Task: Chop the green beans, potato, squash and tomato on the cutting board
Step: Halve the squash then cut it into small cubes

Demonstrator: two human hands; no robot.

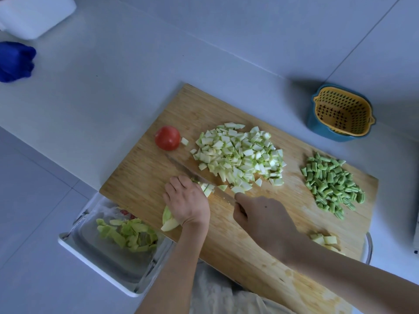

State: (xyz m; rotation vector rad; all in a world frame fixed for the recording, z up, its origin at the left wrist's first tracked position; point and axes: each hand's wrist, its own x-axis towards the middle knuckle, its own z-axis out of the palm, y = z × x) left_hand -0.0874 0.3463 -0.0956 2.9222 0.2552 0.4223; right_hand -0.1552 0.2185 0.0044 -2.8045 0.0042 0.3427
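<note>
A wooden cutting board (145,177) lies on the white counter. My left hand (188,200) grips a pale green squash piece (169,222) near the board's front edge, fingers curled over it. My right hand (265,217) grips the handle of a knife (192,173), index finger along the spine; the blade runs across the squash just beyond my left fingertips. A heap of diced squash (240,152) fills the board's middle. Chopped green beans (331,184) lie at the right. A whole red tomato (167,137) sits at the far left. A few pale yellow chunks (324,240) lie by my right forearm.
A clear tray with green peelings (127,234) stands under the board's front left corner. A yellow strainer in a blue bowl (340,112) is at the back right. A blue cloth (14,61) and a white container (36,14) sit far left.
</note>
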